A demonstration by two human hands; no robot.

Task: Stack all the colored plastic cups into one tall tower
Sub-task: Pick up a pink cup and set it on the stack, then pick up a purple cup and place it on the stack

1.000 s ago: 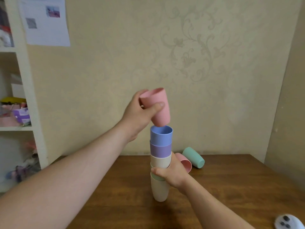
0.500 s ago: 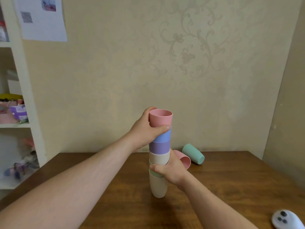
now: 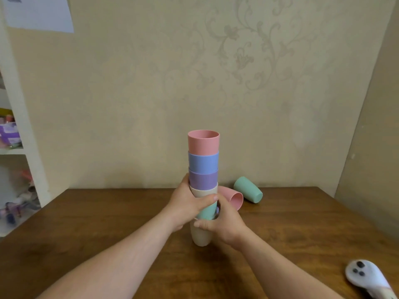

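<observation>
A tower of nested cups (image 3: 203,162) stands upright on the wooden table (image 3: 108,223). From the top it runs pink (image 3: 203,142), blue (image 3: 203,162), purple (image 3: 203,180), cream, green and a cream base cup (image 3: 199,236). My left hand (image 3: 185,205) wraps the tower's middle from the left. My right hand (image 3: 222,222) grips it lower down from the right. Behind the tower, a second pink cup (image 3: 233,198) and a green cup (image 3: 248,189) lie on their sides near the wall.
A white controller-like object (image 3: 364,277) lies at the table's front right. White shelves (image 3: 21,130) with clutter stand to the left. The wall runs close behind the table, and a side wall borders it on the right.
The pink cup went down onto the blue cup and now tops the tower. My left hand let go of it and dropped to the tower's middle. The camera tilted down.
</observation>
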